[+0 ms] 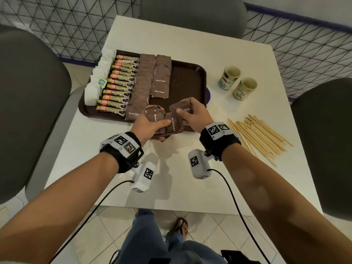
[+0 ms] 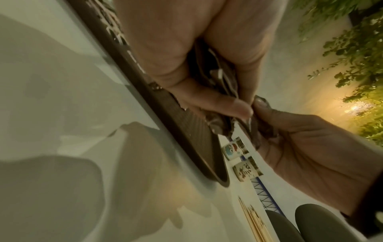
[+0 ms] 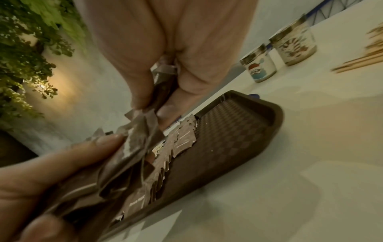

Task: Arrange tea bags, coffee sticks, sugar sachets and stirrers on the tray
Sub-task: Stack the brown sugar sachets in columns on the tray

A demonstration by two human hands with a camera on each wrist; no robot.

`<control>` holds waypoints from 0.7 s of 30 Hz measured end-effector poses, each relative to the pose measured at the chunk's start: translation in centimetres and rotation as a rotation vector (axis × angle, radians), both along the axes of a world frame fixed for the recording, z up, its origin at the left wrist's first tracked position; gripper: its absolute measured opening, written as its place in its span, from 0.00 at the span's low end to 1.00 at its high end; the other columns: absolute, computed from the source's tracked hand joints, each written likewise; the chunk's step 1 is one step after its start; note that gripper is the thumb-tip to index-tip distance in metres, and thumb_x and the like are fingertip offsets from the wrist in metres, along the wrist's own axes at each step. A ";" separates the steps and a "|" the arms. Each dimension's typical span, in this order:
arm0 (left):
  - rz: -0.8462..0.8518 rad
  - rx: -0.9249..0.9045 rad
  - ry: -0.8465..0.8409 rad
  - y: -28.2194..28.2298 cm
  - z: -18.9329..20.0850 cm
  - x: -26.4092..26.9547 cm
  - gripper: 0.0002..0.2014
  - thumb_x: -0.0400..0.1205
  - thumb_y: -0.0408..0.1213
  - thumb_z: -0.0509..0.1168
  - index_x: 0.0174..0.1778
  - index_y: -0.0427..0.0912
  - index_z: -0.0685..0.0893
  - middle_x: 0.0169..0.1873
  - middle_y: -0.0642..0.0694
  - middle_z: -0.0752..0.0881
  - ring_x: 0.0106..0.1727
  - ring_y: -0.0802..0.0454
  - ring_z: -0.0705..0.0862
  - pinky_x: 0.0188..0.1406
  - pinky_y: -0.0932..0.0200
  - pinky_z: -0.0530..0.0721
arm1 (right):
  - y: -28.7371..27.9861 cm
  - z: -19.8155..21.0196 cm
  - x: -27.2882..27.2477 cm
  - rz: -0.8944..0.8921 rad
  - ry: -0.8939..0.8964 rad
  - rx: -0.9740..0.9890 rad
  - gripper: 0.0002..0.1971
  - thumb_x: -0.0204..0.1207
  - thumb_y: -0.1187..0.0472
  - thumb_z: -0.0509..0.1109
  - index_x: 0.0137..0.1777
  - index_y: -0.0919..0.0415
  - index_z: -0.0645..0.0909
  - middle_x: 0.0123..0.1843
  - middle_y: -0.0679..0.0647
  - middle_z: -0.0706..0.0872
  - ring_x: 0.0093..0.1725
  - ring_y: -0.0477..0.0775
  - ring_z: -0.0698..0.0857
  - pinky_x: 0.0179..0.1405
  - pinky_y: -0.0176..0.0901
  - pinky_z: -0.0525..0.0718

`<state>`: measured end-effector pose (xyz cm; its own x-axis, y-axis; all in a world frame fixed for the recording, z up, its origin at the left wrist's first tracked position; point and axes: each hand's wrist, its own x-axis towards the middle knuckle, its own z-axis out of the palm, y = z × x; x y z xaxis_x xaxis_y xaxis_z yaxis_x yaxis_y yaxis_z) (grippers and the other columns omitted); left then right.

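Note:
A dark brown tray [image 1: 192,82] on the white table holds white tea bags [image 1: 95,86] at its left, a row of coffee sticks [image 1: 118,86], then two columns of brown sugar sachets [image 1: 150,80]. My left hand [image 1: 150,126] grips a stack of brown sugar sachets [image 1: 155,116] above the tray's near edge. My right hand [image 1: 192,115] pinches one brown sachet [image 1: 181,107] just right of that stack. The left wrist view shows the stack [image 2: 223,81] held between thumb and fingers. Wooden stirrers [image 1: 259,134] lie loose on the table to the right.
Two patterned paper cups [image 1: 228,77] [image 1: 244,88] stand right of the tray. Dark chairs [image 1: 28,103] [image 1: 323,145] flank the table, with another at the far side. A wire mesh fence [image 1: 297,50] runs behind. Cables hang from both wrist cameras.

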<state>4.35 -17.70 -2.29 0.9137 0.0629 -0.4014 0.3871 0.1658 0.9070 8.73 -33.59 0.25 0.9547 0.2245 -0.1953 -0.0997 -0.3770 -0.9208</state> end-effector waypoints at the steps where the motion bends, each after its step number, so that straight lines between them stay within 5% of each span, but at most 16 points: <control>1: 0.006 0.016 0.002 0.8 0.0 0.7 0.18 0.73 0.29 0.75 0.54 0.48 0.79 0.50 0.42 0.86 0.37 0.45 0.88 0.17 0.60 0.82 | 0.7 0.1 0.6 -0.011 0.000 -0.003 0.06 0.80 0.66 0.66 0.54 0.58 0.75 0.46 0.51 0.83 0.45 0.49 0.85 0.40 0.36 0.88; 6: 0.049 0.024 0.015 4.7 -0.2 3.8 0.16 0.72 0.29 0.76 0.50 0.49 0.81 0.47 0.41 0.87 0.36 0.42 0.88 0.18 0.59 0.82 | 2.8 -0.3 4.4 -0.164 -0.107 -0.117 0.03 0.78 0.59 0.69 0.49 0.57 0.82 0.44 0.52 0.87 0.46 0.51 0.86 0.51 0.42 0.83; 9: 0.058 0.026 0.030 6.5 -0.4 5.2 0.20 0.72 0.29 0.76 0.56 0.46 0.80 0.48 0.42 0.87 0.38 0.43 0.89 0.19 0.57 0.83 | 3.7 -0.5 6.0 -0.256 -0.093 -0.121 0.03 0.76 0.56 0.73 0.45 0.54 0.85 0.42 0.53 0.89 0.42 0.49 0.87 0.44 0.39 0.84; 12: 0.046 0.032 0.042 8.0 -0.7 6.3 0.19 0.73 0.29 0.76 0.56 0.45 0.80 0.52 0.39 0.87 0.40 0.42 0.90 0.21 0.55 0.85 | 4.6 -1.4 7.3 -0.326 -0.025 -0.011 0.08 0.78 0.61 0.71 0.53 0.62 0.86 0.43 0.54 0.87 0.36 0.41 0.85 0.36 0.28 0.84; 18: 0.027 0.075 0.060 10.1 -1.4 8.1 0.24 0.73 0.33 0.76 0.64 0.41 0.80 0.56 0.40 0.88 0.46 0.42 0.90 0.22 0.56 0.85 | 6.1 -3.3 9.0 -0.367 0.130 0.072 0.15 0.82 0.67 0.63 0.66 0.70 0.78 0.54 0.59 0.83 0.48 0.51 0.86 0.46 0.37 0.88; 21: 0.035 0.084 0.066 10.8 -1.7 9.0 0.23 0.73 0.35 0.77 0.63 0.40 0.81 0.56 0.40 0.87 0.47 0.43 0.90 0.23 0.57 0.85 | 6.0 -4.2 9.5 -0.408 0.144 -0.012 0.14 0.80 0.65 0.67 0.65 0.64 0.81 0.55 0.59 0.85 0.53 0.55 0.86 0.53 0.45 0.88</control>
